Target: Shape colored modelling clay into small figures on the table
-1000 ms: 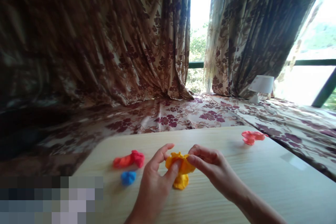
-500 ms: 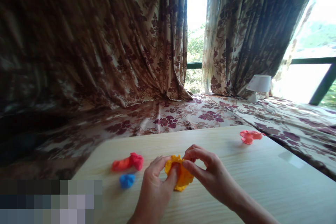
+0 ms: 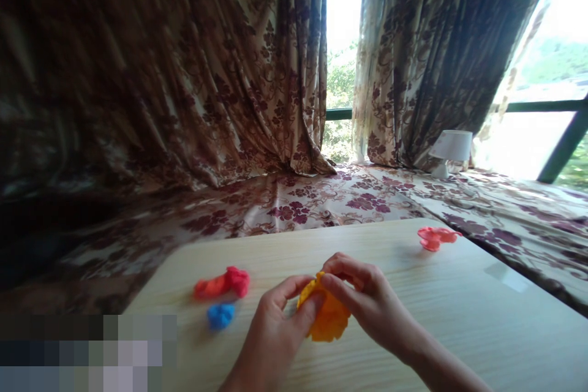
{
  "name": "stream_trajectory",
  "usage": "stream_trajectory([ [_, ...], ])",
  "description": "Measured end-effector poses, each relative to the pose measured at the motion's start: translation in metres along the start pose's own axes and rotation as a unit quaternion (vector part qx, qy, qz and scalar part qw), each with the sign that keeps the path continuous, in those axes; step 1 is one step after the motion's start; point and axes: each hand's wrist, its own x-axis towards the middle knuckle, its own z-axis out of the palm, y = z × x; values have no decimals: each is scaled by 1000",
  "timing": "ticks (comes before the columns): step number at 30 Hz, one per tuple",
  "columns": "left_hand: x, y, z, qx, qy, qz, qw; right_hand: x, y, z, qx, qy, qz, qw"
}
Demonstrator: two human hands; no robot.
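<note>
A flattened piece of yellow modelling clay (image 3: 331, 320) with a ragged edge is held just above the table, between both hands. My left hand (image 3: 285, 318) grips its left side, thumb pressed on the near face. With thumb and forefinger, my right hand (image 3: 362, 288) pinches the top right edge. To the left, a lump of blue clay (image 3: 221, 316) lies on the table. Just behind it is a red and orange clay piece (image 3: 223, 283), thicker at its right end. A pink-red clay piece (image 3: 436, 237) with a thin tail sits at the far right.
The pale wooden table (image 3: 285, 251) has a rounded far corner. Beyond it spreads a flowered cloth (image 3: 294, 211), where a small white lamp (image 3: 451, 146) stands. Patterned curtains (image 3: 257, 73) hang around a bright window. A pixelated patch covers the lower left.
The yellow clay has turned and shifted slightly right and down, showing more of its broad face. My left hand has moved a little right with it; my right hand still pinches the edge.
</note>
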Motion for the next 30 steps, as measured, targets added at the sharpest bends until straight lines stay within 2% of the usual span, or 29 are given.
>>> stream_trajectory([
  [3, 0, -1, -2, -32, 6, -26, 999, 1, -2, -2, 14, -1, 32, 999],
  [10, -3, 11, -1, 40, 9, 25, 999, -1, -4, -3, -15, -18, -18, 1000],
  [16, -3, 6, -3, -11, -21, -24, 999, -1, 0, -4, 32, -19, 20, 999],
  [20, -3, 6, -2, 39, 13, 8, 999, 0, -5, -5, -21, -11, -12, 1000],
  [24, -3, 9, 0, 73, 4, 31, 997, -1, -9, -2, -39, -35, -60, 997],
  [30, -2, 6, 0, 146, 5, 90, 985, -1, -7, -1, -25, -36, -44, 998],
])
